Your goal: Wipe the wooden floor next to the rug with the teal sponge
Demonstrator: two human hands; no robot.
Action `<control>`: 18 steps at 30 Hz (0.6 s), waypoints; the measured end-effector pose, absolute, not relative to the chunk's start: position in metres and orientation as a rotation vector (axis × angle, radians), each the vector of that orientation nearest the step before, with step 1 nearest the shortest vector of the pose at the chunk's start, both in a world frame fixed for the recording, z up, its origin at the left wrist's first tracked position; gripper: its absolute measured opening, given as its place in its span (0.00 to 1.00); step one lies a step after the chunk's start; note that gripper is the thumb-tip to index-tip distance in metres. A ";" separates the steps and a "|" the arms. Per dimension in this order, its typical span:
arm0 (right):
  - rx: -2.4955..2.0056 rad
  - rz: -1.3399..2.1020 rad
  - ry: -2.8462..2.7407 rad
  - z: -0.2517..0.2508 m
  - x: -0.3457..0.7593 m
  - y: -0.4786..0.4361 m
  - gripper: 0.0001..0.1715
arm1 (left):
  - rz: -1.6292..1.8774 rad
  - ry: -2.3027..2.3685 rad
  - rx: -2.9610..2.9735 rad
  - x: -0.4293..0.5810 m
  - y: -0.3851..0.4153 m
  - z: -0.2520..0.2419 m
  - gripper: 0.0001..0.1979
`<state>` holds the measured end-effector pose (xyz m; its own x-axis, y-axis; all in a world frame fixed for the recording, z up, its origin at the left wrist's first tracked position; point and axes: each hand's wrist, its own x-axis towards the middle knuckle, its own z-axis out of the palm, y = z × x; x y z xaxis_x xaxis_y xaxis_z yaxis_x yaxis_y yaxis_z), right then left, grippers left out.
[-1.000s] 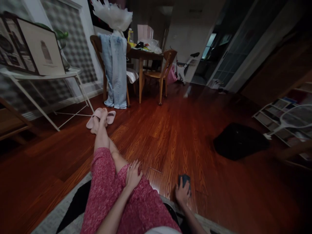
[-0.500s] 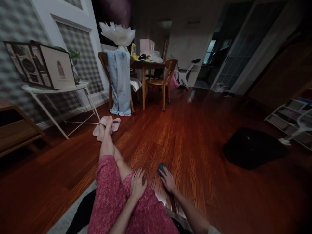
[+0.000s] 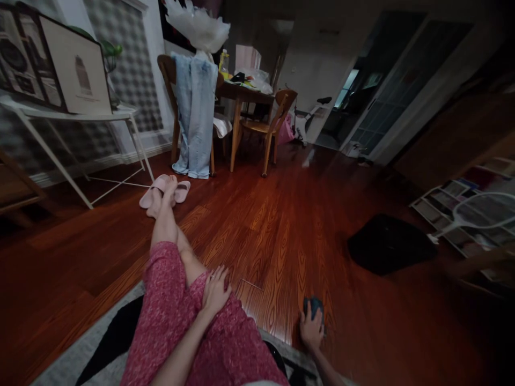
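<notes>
My left hand [image 3: 216,290] lies flat on the thigh of the pinkish-red trousers [image 3: 177,327], fingers stretched and slightly apart, holding nothing. Out to the right, my right hand [image 3: 311,328] grips a dark blue-grey computer mouse [image 3: 314,307], its fingers lying over the near side. The mouse appears over the wooden floor [image 3: 265,230]; whether it touches the floor I cannot tell. My crossed legs reach forward to pink slippers [image 3: 183,191] by the bare feet.
A black bulky object [image 3: 388,244] rests on the floor at right, before a white racket [image 3: 483,210] and shelves [image 3: 426,209]. Farther off are a wooden chair [image 3: 277,118], a table with bags, and jeans [image 3: 195,115] over another chair. A white side table [image 3: 76,111] stands left.
My right hand has moved right and nearer to me with the mouse. My left hand stays on the thigh. The view has shifted, bringing more of the racket and shelves into sight.
</notes>
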<state>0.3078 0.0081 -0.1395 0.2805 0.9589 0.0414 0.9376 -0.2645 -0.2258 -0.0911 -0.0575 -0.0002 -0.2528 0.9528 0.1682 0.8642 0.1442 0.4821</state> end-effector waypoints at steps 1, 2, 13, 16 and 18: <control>-2.333 0.182 -1.836 -0.136 0.293 0.003 0.36 | 0.744 2.234 1.801 -0.091 -0.058 0.001 0.27; -2.302 0.219 -1.931 -0.133 0.277 0.001 0.36 | 0.745 2.235 1.800 -0.091 -0.058 0.001 0.27; -1.437 0.410 -2.722 -0.123 0.049 0.015 0.31 | 0.681 2.275 1.808 -0.092 -0.058 -0.004 0.27; -1.237 0.420 -2.764 -0.124 0.030 0.031 0.30 | 0.690 2.272 1.813 -0.092 -0.057 -0.008 0.28; -1.122 0.415 -2.774 -0.121 0.037 0.046 0.30 | 0.696 2.260 1.803 -0.092 -0.057 -0.008 0.29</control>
<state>0.0373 0.0464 -0.1209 -0.7179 0.6961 0.0093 0.6629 0.6876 -0.2964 -0.0921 -0.0571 -0.0084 -0.2558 0.9543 0.1548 0.8759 0.1610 0.4549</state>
